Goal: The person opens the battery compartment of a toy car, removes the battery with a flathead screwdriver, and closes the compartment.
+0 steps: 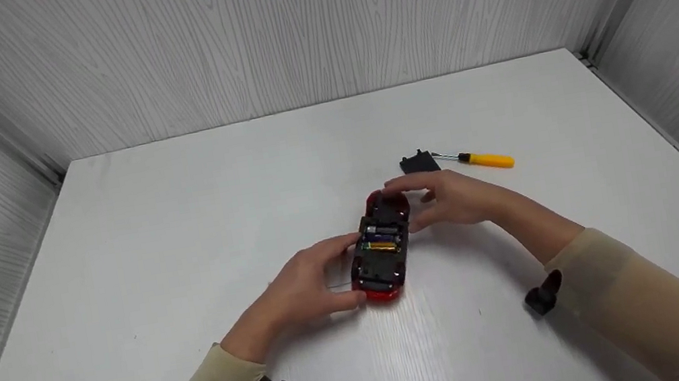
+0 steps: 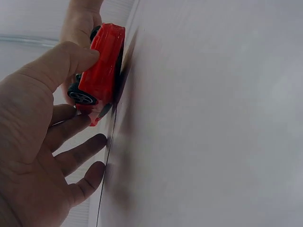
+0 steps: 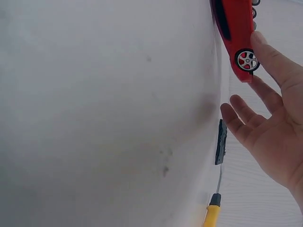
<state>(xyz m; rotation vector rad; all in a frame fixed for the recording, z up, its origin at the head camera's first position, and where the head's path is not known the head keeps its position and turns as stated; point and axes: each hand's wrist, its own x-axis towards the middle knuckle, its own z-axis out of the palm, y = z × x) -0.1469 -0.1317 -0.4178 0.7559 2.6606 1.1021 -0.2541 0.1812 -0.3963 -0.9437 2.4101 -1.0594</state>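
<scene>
A red toy car (image 1: 381, 267) lies wheels-up on the white table, its black underside facing the head camera. Three batteries (image 1: 381, 238), silver, dark and gold, sit side by side in its uncovered compartment. My left hand (image 1: 303, 285) grips the car at its near end, thumb at the near corner and forefinger on the left side. At the far end, my right hand (image 1: 453, 196) pinches the car between forefinger and thumb. In the wrist views the red body (image 2: 102, 66) shows between thumb and forefinger, while the other fingers are spread off it.
Beyond the right hand lies a black battery cover (image 1: 419, 163) with small tabs. A screwdriver (image 1: 489, 160) with a yellow handle rests beside it, its tip close to the cover. Grey wood-grain panels (image 1: 301, 33) stand along the back and both sides of the table.
</scene>
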